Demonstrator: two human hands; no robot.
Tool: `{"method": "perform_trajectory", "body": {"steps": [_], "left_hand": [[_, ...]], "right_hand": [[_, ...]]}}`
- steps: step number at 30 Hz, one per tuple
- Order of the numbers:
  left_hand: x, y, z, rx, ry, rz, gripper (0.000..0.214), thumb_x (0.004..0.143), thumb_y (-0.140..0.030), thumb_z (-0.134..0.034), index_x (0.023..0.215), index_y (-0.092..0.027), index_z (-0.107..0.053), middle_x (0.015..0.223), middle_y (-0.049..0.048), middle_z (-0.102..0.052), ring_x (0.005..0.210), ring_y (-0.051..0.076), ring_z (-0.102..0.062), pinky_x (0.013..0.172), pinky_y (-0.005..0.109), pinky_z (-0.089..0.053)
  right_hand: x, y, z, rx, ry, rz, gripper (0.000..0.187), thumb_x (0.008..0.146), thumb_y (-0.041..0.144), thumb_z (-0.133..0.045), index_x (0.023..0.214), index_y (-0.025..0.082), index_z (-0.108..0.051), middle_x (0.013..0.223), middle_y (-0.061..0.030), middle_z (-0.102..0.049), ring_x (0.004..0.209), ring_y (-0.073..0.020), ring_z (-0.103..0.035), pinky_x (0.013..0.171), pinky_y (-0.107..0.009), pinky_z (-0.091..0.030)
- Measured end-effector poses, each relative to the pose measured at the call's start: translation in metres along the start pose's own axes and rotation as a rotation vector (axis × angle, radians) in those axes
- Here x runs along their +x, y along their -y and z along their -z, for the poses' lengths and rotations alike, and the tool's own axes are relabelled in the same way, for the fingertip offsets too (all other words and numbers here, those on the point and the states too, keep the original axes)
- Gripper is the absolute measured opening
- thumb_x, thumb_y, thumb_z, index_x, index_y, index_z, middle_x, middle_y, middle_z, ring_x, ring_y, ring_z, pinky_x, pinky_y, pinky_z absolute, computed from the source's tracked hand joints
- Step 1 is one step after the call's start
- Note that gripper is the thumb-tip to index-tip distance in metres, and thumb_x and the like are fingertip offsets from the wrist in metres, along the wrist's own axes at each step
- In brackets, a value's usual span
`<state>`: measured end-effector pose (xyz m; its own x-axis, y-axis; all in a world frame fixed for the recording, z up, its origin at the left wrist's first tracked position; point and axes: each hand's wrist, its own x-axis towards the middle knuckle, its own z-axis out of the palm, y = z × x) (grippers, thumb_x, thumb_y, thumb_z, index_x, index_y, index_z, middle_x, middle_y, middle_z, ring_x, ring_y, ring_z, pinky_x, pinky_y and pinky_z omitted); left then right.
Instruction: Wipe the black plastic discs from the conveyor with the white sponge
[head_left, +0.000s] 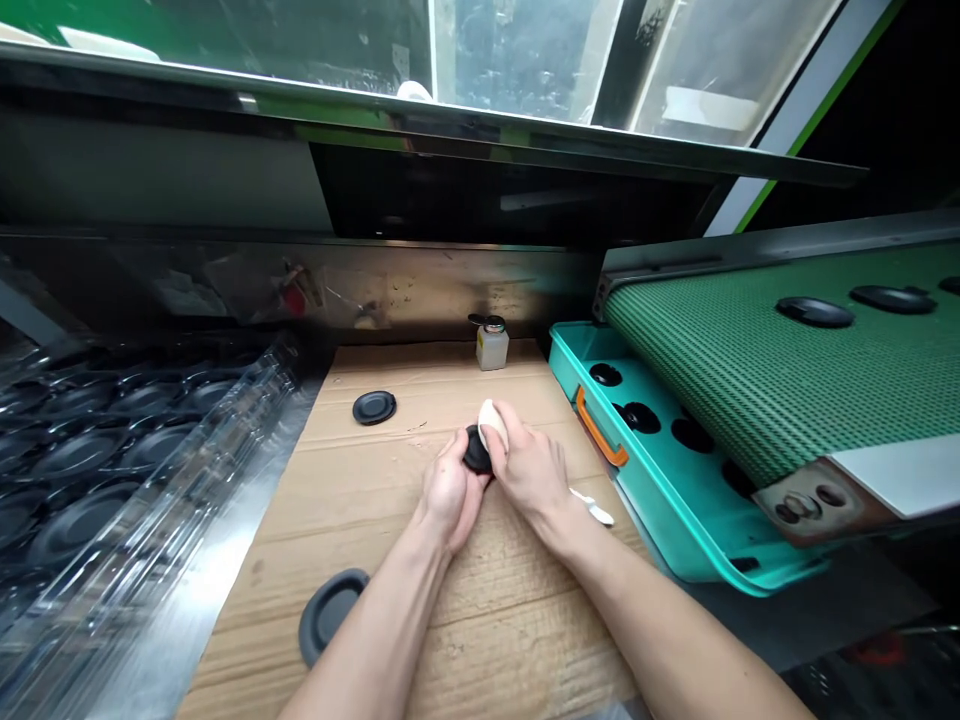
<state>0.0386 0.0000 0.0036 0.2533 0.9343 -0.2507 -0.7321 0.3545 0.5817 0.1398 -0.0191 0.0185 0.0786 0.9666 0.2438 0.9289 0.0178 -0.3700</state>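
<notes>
Over the middle of the cardboard sheet [360, 530], my left hand [448, 492] is closed around the edge of a round black disc-shaped part [475, 452]. My right hand [534, 462] pinches a white cloth or pad [491, 420] and presses it against the disc's top right; my fingers hide part of the disc. Another black disc [374, 407] lies flat on the cardboard farther back on the left. A larger black ring-edged piece [330, 608] sits beside my left forearm, which partly covers it.
A small bottle with a metal cap [492, 345] stands at the back. On the right, a teal bin [675, 520] with an orange handle holds black discs below a green conveyor belt [750, 370] carrying more. Clear plastic trays [150, 520] of black parts are stacked left.
</notes>
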Motion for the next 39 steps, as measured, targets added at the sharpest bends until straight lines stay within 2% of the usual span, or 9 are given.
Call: {"method": "perform_trajectory", "body": {"steps": [4,8,11,15,19,24,29,34,39], "left_hand": [[0.0,0.003,-0.001,-0.032,-0.041,-0.001,0.026,0.096,-0.024,-0.046,0.109,-0.012,-0.065,0.113,0.012,-0.068,0.107,0.02,-0.064,0.097,0.031,-0.051],[0.0,0.001,-0.002,-0.042,-0.026,-0.023,0.027,0.097,-0.023,-0.042,0.108,-0.013,-0.065,0.11,0.0104,-0.069,0.105,0.019,-0.064,0.095,0.032,-0.052],[-0.001,-0.002,-0.004,-0.037,-0.052,-0.035,0.026,0.096,-0.021,-0.043,0.103,-0.01,-0.065,0.107,0.0127,-0.07,0.104,0.02,-0.065,0.094,0.032,-0.052],[-0.003,-0.007,-0.004,-0.074,0.015,0.021,0.03,0.097,-0.022,-0.038,0.103,-0.009,-0.065,0.108,0.0153,-0.069,0.102,0.022,-0.065,0.092,0.037,-0.054],[-0.001,-0.021,0.003,-0.12,-0.023,0.039,0.028,0.097,-0.023,-0.039,0.1,-0.009,-0.062,0.108,0.0171,-0.068,0.098,0.025,-0.067,0.087,0.043,-0.056],[-0.002,-0.037,0.008,-0.216,0.026,0.041,0.041,0.099,-0.035,-0.03,0.104,-0.01,-0.061,0.112,0.0188,-0.067,0.099,0.029,-0.067,0.082,0.049,-0.056],[-0.007,-0.028,-0.002,-0.138,0.06,0.036,0.033,0.097,-0.026,-0.036,0.1,-0.006,-0.063,0.102,0.018,-0.069,0.098,0.025,-0.066,0.089,0.041,-0.054],[-0.008,-0.019,-0.004,-0.024,0.172,0.11,0.026,0.095,-0.024,-0.045,0.102,-0.008,-0.065,0.105,0.016,-0.068,0.095,0.023,-0.066,0.088,0.038,-0.054],[-0.009,-0.032,-0.002,-0.077,0.115,0.104,0.03,0.094,-0.034,-0.051,0.109,-0.01,-0.061,0.1,0.015,-0.064,0.081,0.02,-0.063,0.068,0.031,-0.055]], "right_hand": [[0.001,0.009,0.005,-0.049,0.062,0.011,0.044,0.1,0.044,-0.037,0.14,0.027,-0.042,0.095,-0.0071,-0.073,0.079,-0.024,-0.069,0.071,-0.029,-0.045],[0.004,0.011,0.007,-0.063,0.078,-0.086,0.044,0.1,0.042,-0.035,0.139,0.024,-0.043,0.093,-0.0087,-0.072,0.08,-0.024,-0.068,0.072,-0.029,-0.044],[0.004,0.005,0.006,0.015,0.068,-0.035,0.042,0.099,0.046,-0.038,0.137,0.031,-0.045,0.094,-0.0058,-0.073,0.083,-0.0246,-0.069,0.072,-0.029,-0.045],[0.004,-0.004,0.006,0.071,-0.028,-0.102,0.042,0.099,0.048,-0.036,0.137,0.034,-0.047,0.1,-0.0059,-0.072,0.088,-0.0255,-0.068,0.075,-0.032,-0.046],[0.007,-0.014,0.01,0.142,-0.066,-0.079,0.041,0.097,0.048,-0.04,0.133,0.033,-0.052,0.099,-0.0065,-0.072,0.089,-0.0271,-0.068,0.076,-0.034,-0.048],[0.009,-0.017,0.015,0.444,-0.228,-0.01,0.038,0.097,0.045,-0.041,0.127,0.027,-0.055,0.106,-0.0049,-0.071,0.094,-0.0221,-0.067,0.08,-0.029,-0.049],[0.0,0.002,0.012,0.484,-0.105,0.105,0.038,0.096,0.046,-0.045,0.129,0.032,-0.055,0.105,-0.0017,-0.072,0.091,-0.0212,-0.069,0.08,-0.028,-0.05],[0.008,-0.005,0.016,0.304,-0.14,-0.073,0.04,0.096,0.046,-0.043,0.131,0.033,-0.058,0.107,-0.0048,-0.072,0.099,-0.025,-0.067,0.085,-0.034,-0.049],[0.016,-0.023,0.02,0.316,-0.198,-0.134,0.04,0.097,0.045,-0.042,0.129,0.029,-0.058,0.107,-0.0066,-0.072,0.101,-0.025,-0.067,0.084,-0.033,-0.049]]}}
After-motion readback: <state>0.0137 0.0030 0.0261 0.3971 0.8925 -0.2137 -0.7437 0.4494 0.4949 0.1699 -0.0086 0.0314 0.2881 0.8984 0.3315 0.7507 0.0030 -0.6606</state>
